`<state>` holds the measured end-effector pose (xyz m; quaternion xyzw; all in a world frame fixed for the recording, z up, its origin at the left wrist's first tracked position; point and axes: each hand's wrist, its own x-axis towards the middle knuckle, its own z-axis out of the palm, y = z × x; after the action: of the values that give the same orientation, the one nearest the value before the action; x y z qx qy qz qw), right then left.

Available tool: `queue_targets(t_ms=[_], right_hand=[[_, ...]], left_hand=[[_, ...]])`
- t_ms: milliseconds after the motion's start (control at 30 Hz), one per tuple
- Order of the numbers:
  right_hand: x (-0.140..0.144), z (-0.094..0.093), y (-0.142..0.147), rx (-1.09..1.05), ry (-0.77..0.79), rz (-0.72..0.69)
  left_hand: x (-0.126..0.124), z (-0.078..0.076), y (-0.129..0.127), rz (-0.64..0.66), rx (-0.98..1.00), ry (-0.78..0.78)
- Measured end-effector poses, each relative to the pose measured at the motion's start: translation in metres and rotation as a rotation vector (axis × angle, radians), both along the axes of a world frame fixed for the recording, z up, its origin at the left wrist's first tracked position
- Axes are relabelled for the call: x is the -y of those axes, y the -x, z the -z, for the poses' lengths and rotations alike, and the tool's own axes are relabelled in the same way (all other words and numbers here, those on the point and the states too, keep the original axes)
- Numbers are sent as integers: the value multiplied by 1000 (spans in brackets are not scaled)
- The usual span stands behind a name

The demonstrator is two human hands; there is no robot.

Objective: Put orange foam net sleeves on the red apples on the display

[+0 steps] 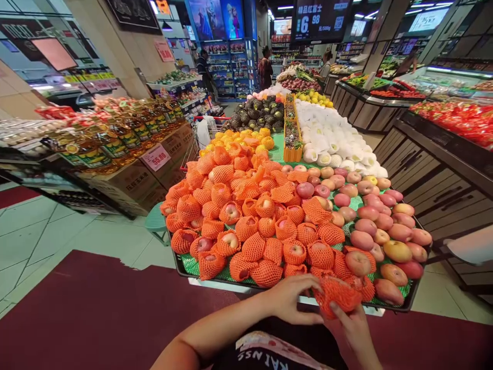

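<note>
In front of my body, an orange foam net sleeve [339, 297] is held between my two hands at the near edge of the fruit display. My left hand [295, 299] curves round its left side, fingertips on the mesh and thumb below. From the lower right my right hand [353, 329] grips it, thumb pressed on the front. Whether an apple is inside the sleeve I cannot tell. Just beyond lie several apples in orange foam nets [265, 249]. Bare red-yellow apples [396, 251] fill the right side, and one bare apple [358, 263] sits right behind my hands.
A black tray rim [227, 280] borders the display. White-netted fruit [331, 133], oranges [239, 140] and dark netted fruit [258, 114] lie farther back. Bottled oil [115, 146] stands on cartons at left, near a green stool [156, 221]. Another person's arm [472, 246] reaches in at right.
</note>
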<state>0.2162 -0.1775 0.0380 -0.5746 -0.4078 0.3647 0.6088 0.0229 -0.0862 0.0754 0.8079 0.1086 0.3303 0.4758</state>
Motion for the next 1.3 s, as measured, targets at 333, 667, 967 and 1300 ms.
queue_targets(t_ms=[333,667,967,1300], right_hand=[[4,-27,7,-38,166,-34],[5,-33,12,-98,146,-180],[39,-24,-12,13,144,-1],[36,-25,-75,-251,143,113]], left_hand=[[-3,18,29,-391,46,471],[10,17,4,-33,-85,313],[16,-3,-40,245,-110,172],[18,21,-94,39,-55,609]])
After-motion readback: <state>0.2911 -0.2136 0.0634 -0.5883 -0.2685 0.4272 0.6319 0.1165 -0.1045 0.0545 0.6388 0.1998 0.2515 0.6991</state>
